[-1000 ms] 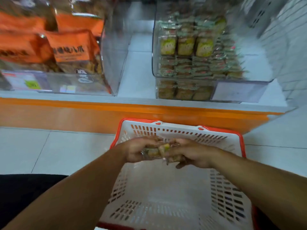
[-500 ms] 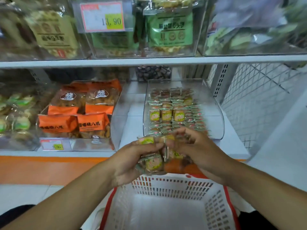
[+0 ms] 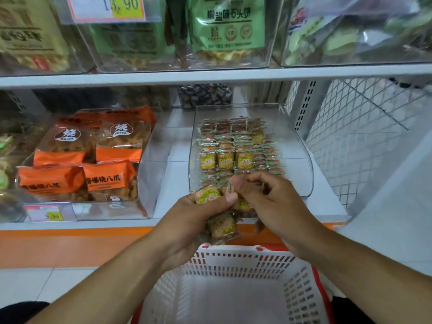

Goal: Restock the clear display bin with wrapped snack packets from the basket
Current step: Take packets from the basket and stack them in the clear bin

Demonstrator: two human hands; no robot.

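Left hand [image 3: 187, 220], at frame centre, curled in a grip around a cluster of small square yellow-and-green wrapped snack packets [image 3: 214, 208], thumb pressed across the topmost one. Right hand [image 3: 268, 202] just beside it on the right, fingers bent, fingertips pinching at the upper edge of the same cluster; grip narrow, closed on the packets. Both hands raised in front of the near lip of the clear curved plastic display bin [image 3: 301, 160], centre right of the frame, on the lower white shelf [image 3: 163, 206]. Inside the bin, tidy rows of the same wrapped packets [image 3: 224, 157], partly flat, partly stood on edge, filling the left and middle; right part of the bin bare. Below the hands, at bottom centre, a white slotted plastic basket with a red rim [image 3: 245, 260], no packets visible inside it. To the left on the same shelf, another clear bin of orange-and-clear snack bags [image 3: 84, 164], a small price tag [image 3: 50, 215] on its front. On the upper shelf, top of frame, clear bins with green bags [image 3: 228, 22] and a larger price label [image 3: 107, 7]. White wire mesh panel [image 3: 364, 127] at right.
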